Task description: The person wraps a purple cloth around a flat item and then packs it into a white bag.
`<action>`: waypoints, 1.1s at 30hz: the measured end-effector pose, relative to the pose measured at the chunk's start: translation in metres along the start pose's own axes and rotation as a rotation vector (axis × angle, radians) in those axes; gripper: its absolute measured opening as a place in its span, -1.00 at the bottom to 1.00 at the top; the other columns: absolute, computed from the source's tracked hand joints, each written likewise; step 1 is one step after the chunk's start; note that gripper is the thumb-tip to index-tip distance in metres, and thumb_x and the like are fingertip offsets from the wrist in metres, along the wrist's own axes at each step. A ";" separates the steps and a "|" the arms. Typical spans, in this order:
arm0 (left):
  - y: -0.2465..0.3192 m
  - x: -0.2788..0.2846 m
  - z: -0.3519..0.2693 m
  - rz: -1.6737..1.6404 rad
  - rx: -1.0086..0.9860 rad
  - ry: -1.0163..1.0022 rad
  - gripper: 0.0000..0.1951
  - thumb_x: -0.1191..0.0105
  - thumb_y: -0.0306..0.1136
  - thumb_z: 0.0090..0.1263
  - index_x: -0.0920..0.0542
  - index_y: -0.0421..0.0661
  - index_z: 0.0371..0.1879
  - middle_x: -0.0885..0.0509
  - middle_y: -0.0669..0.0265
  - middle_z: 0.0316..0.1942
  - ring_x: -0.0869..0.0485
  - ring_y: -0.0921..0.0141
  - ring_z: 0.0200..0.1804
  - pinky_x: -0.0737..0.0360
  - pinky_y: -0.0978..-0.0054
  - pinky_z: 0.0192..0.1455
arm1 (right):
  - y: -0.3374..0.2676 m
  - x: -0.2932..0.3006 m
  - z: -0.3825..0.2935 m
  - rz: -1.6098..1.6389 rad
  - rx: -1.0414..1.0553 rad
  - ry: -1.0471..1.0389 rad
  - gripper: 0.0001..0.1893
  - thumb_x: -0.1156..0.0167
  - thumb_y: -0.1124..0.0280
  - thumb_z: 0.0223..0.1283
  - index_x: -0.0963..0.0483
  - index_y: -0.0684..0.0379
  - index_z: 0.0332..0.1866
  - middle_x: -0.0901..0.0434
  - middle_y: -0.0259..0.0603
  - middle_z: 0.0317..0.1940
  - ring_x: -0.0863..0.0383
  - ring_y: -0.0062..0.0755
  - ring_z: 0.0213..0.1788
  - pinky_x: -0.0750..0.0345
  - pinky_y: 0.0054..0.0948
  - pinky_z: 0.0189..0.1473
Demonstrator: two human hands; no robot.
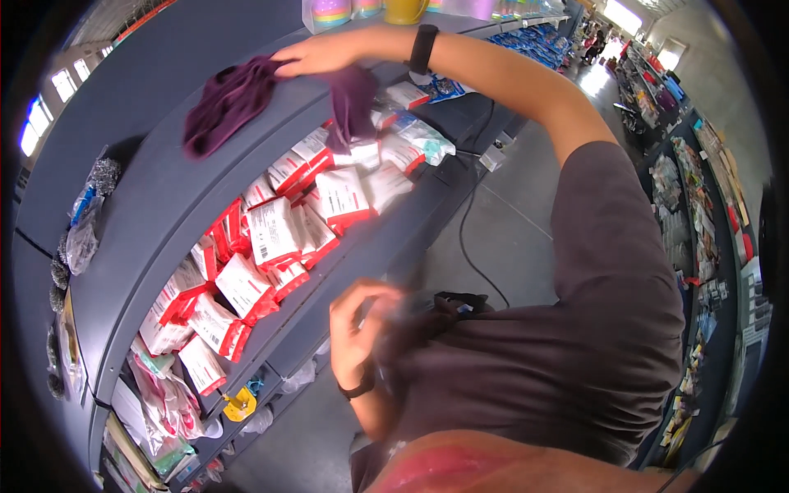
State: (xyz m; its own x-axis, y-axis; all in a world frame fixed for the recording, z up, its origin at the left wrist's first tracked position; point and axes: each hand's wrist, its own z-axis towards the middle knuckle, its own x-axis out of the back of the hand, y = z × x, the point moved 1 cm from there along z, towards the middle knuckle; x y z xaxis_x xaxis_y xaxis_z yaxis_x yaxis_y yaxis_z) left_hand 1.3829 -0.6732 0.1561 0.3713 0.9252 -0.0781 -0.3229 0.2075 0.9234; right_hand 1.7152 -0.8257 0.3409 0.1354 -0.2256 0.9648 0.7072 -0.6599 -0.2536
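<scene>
My right hand [327, 54] reaches across to the upper grey metal shelf [203, 166] with a purple cloth [231, 108] under its fingers. One part of the cloth lies bunched on the shelf; another hangs over the front edge, blurred. A dark band circles the right wrist. My left hand [360, 326] is close to my body, its fingers bent beside a blurred dark object [410, 308]; whether it grips that object is unclear. Below the upper shelf, many white-and-red packets [274, 231] lie heaped on a lower shelf, some bearing print.
Metal scourers [105, 175] in plastic hang at the left. A yellow mug [404, 9] and pastel-striped containers [331, 13] stand at the top. A black cable [463, 240] runs across the grey floor [511, 203]. Stocked shelving [696, 203] lines the right, with people far off.
</scene>
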 end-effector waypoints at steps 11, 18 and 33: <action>-0.005 0.003 -0.017 -0.077 0.093 0.122 -0.88 0.01 -0.58 0.41 -0.63 -0.31 -0.30 -0.68 0.20 -0.33 -0.62 0.40 -0.28 -0.52 0.51 -0.13 | 0.181 0.009 0.140 -0.357 -0.237 0.174 -0.39 0.22 0.00 0.49 -0.23 0.22 0.44 -0.31 0.10 0.41 -0.28 0.09 0.44 -0.23 -0.12 0.44; -0.002 0.024 -0.026 0.016 0.079 0.131 -0.85 0.04 -0.52 0.47 -0.61 -0.32 -0.25 -0.67 0.18 -0.29 -0.63 0.40 -0.26 -0.54 0.47 -0.11 | 0.104 -0.008 0.141 -0.307 0.223 0.083 -0.57 0.16 0.28 0.45 -0.38 0.37 0.22 -0.47 0.27 0.19 -0.48 0.21 0.21 -0.42 -0.15 0.24; -0.010 0.032 -0.036 0.082 0.151 0.283 -0.84 0.04 -0.51 0.46 -0.60 -0.33 -0.25 -0.67 0.20 -0.30 -0.62 0.41 -0.26 -0.52 0.48 -0.10 | -0.218 -0.075 0.058 0.079 0.810 0.007 -0.39 0.24 -0.05 0.54 -0.24 0.18 0.47 -0.26 0.06 0.44 -0.20 -0.01 0.49 -0.16 -0.28 0.49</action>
State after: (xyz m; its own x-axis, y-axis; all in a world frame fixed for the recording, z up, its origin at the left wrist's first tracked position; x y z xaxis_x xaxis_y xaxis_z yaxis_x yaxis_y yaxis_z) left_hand 1.3670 -0.6340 0.1306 0.0858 0.9928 -0.0831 -0.2013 0.0990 0.9745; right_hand 1.5913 -0.6231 0.3281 0.2032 -0.2561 0.9450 0.9787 0.0812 -0.1885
